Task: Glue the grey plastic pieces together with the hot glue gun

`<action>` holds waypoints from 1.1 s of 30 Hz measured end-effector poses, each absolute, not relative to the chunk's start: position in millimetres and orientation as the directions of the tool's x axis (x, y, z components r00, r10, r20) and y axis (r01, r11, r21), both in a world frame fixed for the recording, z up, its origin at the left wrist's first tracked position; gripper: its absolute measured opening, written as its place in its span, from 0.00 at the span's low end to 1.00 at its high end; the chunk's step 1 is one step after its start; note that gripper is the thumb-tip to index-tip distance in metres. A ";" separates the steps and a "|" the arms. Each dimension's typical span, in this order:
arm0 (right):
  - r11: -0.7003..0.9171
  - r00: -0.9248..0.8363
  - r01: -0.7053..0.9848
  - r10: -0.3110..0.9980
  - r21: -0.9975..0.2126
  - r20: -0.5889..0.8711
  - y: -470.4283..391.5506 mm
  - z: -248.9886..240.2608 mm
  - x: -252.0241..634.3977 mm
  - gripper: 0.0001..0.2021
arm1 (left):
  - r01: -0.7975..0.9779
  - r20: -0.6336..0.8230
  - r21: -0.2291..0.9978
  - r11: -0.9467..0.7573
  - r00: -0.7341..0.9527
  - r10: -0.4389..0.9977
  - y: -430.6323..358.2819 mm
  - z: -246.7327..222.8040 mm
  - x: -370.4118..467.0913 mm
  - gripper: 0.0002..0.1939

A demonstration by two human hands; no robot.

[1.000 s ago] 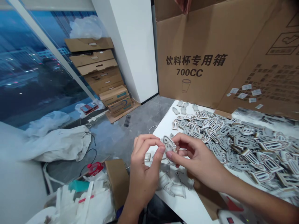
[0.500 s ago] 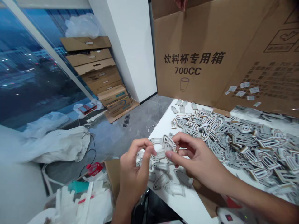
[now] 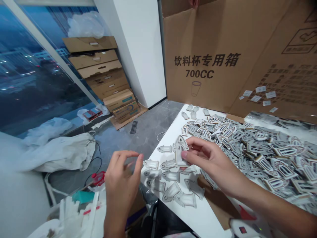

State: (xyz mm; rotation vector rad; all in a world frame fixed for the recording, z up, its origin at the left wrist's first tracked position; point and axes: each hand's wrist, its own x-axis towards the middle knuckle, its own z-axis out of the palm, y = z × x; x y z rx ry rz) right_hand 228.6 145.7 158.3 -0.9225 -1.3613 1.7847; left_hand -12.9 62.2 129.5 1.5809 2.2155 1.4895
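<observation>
My right hand (image 3: pixel 209 158) pinches a small grey arched window-shaped piece (image 3: pixel 180 152) by its right edge, holding it upright over the white table's near-left corner. My left hand (image 3: pixel 123 178) is apart from it, out past the table's left edge. Its thumb and forefinger tips come together, and I cannot make out what, if anything, is between them. Beneath the held piece, several similar grey pieces, one of them a pale arched piece (image 3: pixel 186 199), lie flat on the white table (image 3: pixel 170 132).
A large heap of arched window pieces (image 3: pixel 247 148) covers the table's right side. Behind it stands a big cardboard box (image 3: pixel 203 39) with printed text. Stacked cartons (image 3: pixel 106 79) lean by the window. A bin of white scraps (image 3: pixel 84 215) sits lower left. A white device (image 3: pixel 247 228) is near the front.
My left hand has moved left and down, away from the piece. My right hand keeps hold of the piece, which now faces me more fully.
</observation>
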 end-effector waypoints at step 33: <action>-0.278 -0.591 -0.203 0.799 -0.939 -0.108 138.6 164.3 227.7 0.07 | 0.713 0.606 0.578 -0.397 -0.050 0.794 44.4 151.9 40.5 0.13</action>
